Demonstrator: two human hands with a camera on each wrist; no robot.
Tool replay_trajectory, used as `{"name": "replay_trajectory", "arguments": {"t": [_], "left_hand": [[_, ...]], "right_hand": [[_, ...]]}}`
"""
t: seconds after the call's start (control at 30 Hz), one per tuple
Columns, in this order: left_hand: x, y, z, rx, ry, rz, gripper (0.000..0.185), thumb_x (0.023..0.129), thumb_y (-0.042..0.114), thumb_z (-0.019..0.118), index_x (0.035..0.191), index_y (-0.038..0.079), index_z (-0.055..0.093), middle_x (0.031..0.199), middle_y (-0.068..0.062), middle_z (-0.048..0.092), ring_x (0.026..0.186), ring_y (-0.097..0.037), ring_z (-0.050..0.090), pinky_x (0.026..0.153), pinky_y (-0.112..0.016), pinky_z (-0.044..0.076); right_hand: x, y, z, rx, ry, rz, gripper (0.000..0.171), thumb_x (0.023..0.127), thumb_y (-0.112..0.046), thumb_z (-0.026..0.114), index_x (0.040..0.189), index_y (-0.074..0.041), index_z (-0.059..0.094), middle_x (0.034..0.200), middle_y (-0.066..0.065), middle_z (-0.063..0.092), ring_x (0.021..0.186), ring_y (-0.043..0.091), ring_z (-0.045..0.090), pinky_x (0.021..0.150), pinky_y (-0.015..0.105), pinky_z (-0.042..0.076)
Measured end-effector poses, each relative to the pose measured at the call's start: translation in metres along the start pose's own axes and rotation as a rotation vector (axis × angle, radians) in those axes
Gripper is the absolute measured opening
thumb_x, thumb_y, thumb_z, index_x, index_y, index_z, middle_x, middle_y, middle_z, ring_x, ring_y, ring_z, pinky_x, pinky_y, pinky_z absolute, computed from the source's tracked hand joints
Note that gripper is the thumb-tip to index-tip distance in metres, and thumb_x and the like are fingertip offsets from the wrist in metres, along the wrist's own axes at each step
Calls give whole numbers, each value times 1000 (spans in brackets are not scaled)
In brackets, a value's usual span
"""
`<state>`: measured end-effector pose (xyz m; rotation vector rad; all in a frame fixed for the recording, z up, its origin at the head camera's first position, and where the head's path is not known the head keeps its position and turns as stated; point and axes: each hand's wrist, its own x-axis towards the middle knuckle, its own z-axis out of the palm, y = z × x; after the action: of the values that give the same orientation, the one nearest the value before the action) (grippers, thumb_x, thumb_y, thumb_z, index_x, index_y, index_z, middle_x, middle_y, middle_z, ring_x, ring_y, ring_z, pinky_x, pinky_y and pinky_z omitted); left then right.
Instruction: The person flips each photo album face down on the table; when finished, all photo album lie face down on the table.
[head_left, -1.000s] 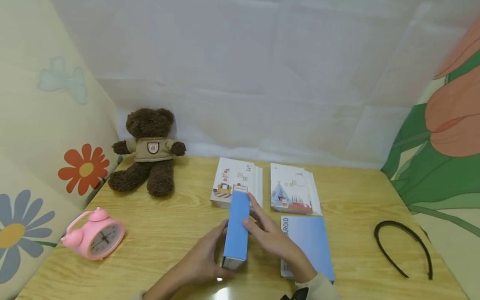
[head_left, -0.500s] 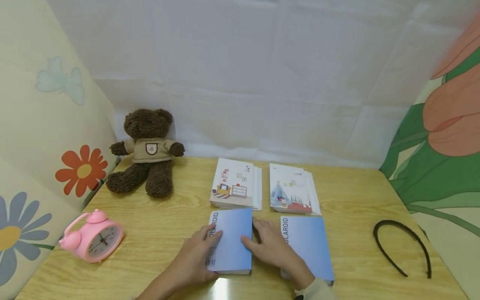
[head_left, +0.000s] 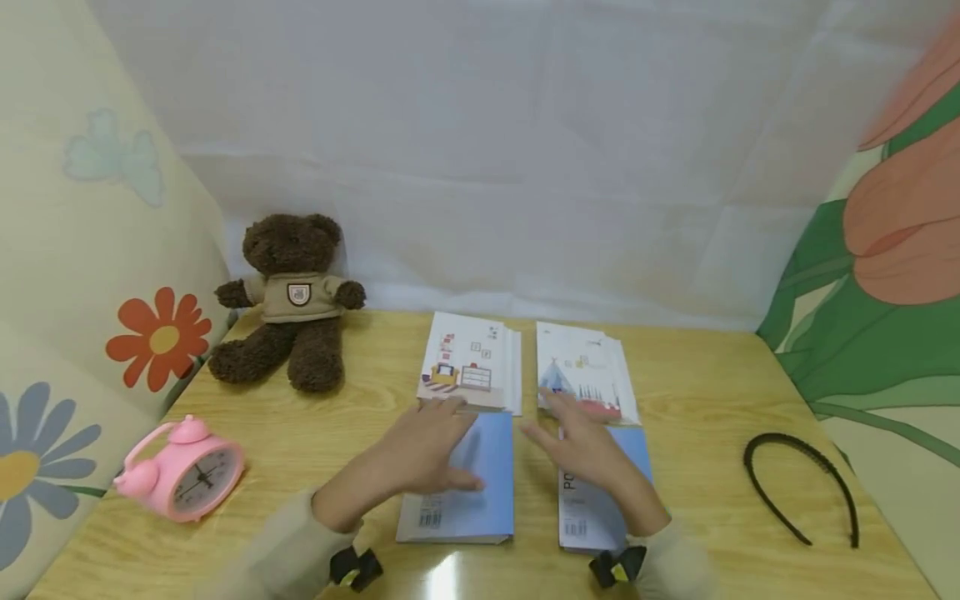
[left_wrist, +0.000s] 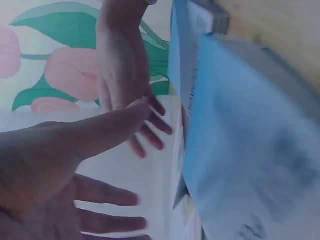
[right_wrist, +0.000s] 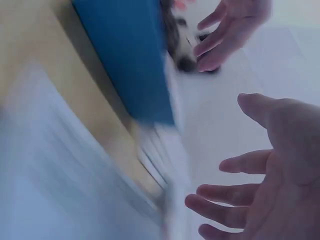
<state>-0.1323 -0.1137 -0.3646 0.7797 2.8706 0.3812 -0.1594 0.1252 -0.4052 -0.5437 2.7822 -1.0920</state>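
Two light blue books lie flat side by side near the table's front edge, the left book (head_left: pixel 465 500) and the right book (head_left: pixel 600 500). My left hand (head_left: pixel 442 446) is spread open over the far end of the left book (left_wrist: pixel 250 150), holding nothing. Over the far end of the right book my right hand (head_left: pixel 577 442) is also open, fingers straight and empty. In the right wrist view, the right hand (right_wrist: pixel 270 180) hangs above the blurred books with the left hand (right_wrist: pixel 230 30) beyond it. Just past the fingertips lie two white illustrated card stacks (head_left: pixel 472 362) (head_left: pixel 585 371).
A brown teddy bear (head_left: pixel 292 300) sits at the table's back left. A pink alarm clock (head_left: pixel 183 471) stands at the front left, and a black headband (head_left: pixel 798 492) lies at the right. Flowered panels close in both sides, with a white sheet behind.
The left blue book, held upright on its edge a second ago, was laid flat. Both hands have let go of it and moved forward, the right one over to the right book.
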Motion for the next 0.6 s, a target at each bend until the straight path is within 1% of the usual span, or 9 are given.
{"name": "replay_trajectory", "arguments": {"t": [0.07,0.13,0.17,0.23,0.3,0.4,0.47,0.5,0.6], "left_hand": [[29,7,-8,-5,30,8,83,81,48,79,141,-1,50,145,-22,47,131,-40,45,107,-58,37],[56,11,-8,-28,61,1,80,85,46,75,143,-1,48,145,-21,47,132,-39,46,107,-55,39],[69,12,-6,-39,70,-13,80,86,46,75,143,-2,48,145,-21,47,131,-39,47,106,-54,40],[91,13,4,-54,87,-43,81,84,49,76,140,-4,50,142,-22,49,127,-39,49,104,-54,42],[111,10,16,-92,96,-79,77,79,51,79,129,-4,56,134,-22,54,118,-38,53,99,-52,46],[133,6,33,-109,94,-124,68,71,55,84,104,1,60,112,-16,58,99,-31,56,88,-46,50],[143,5,41,-132,72,-138,63,68,55,86,96,5,60,104,-13,58,93,-28,54,84,-44,49],[147,4,45,-141,60,-135,63,67,55,87,96,6,61,104,-12,58,93,-28,53,85,-45,48],[155,6,54,-157,29,-118,69,68,55,86,110,4,63,115,-15,58,106,-32,53,95,-50,42]], "right_hand": [[12,10,-26,-44,39,16,70,99,-41,58,151,0,37,149,27,40,133,46,41,107,63,33],[29,23,-50,-83,44,37,72,99,-41,57,152,2,34,150,29,38,135,48,38,109,63,30],[38,32,-59,-101,38,51,74,99,-42,57,152,4,32,151,30,36,136,49,36,110,62,28],[56,50,-73,-119,16,79,76,99,-42,56,151,8,29,152,32,32,140,49,28,113,61,23],[72,67,-80,-124,-11,104,79,99,-42,56,151,10,27,152,33,30,141,49,25,115,59,20],[90,89,-83,-138,-48,108,81,98,-41,58,150,12,25,152,35,27,141,50,24,115,58,19],[98,99,-85,-129,-76,120,83,97,-40,60,150,13,24,153,36,24,142,50,22,116,58,17],[100,103,-85,-121,-91,125,84,97,-40,60,150,13,24,153,36,24,142,51,22,116,58,17],[104,113,-87,-91,-138,171,86,97,-42,60,150,14,22,154,35,23,142,50,21,116,57,17]]}}
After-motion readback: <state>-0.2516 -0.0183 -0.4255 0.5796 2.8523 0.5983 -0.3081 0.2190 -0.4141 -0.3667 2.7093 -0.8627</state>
